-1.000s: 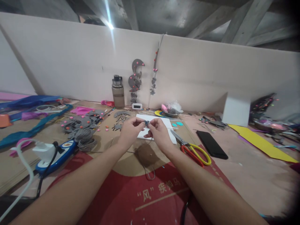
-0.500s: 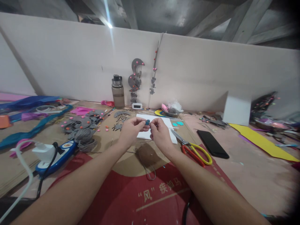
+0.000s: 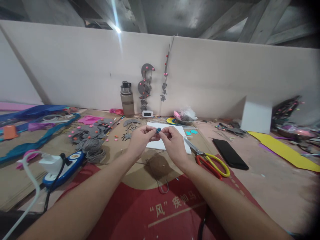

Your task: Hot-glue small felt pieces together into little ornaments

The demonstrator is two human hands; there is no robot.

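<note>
Over a white board [image 3: 154, 144], my left hand [image 3: 140, 139] pinches a small dark-teal piece [image 3: 158, 129], apparently rolled or folded felt. The fingertips of my right hand [image 3: 174, 142] close on its other side, so the piece sits between both hands. Fingers cover much of it. Lighter turquoise cut-outs [image 3: 193, 132] lie beyond my right hand. To the right of that hand rest scissors [image 3: 209, 161] with one red and one yellow handle. A loop of thin grey cord [image 3: 164, 190] lies below the hands on the red-printed cardboard [image 3: 125, 210].
On the left are grey felt shapes with pink and orange balls [image 3: 87, 131], grey cord bundles [image 3: 93, 150] and a blue power strip [image 3: 65, 168]. A bottle [image 3: 127, 103] and a small digital clock [image 3: 147, 114] stand at the back. A black phone [image 3: 230, 153] lies right.
The teal piece has turned slightly between my fingers and now looks rounder. The whole view has shifted slightly; both hands stay in nearly the same place.
</note>
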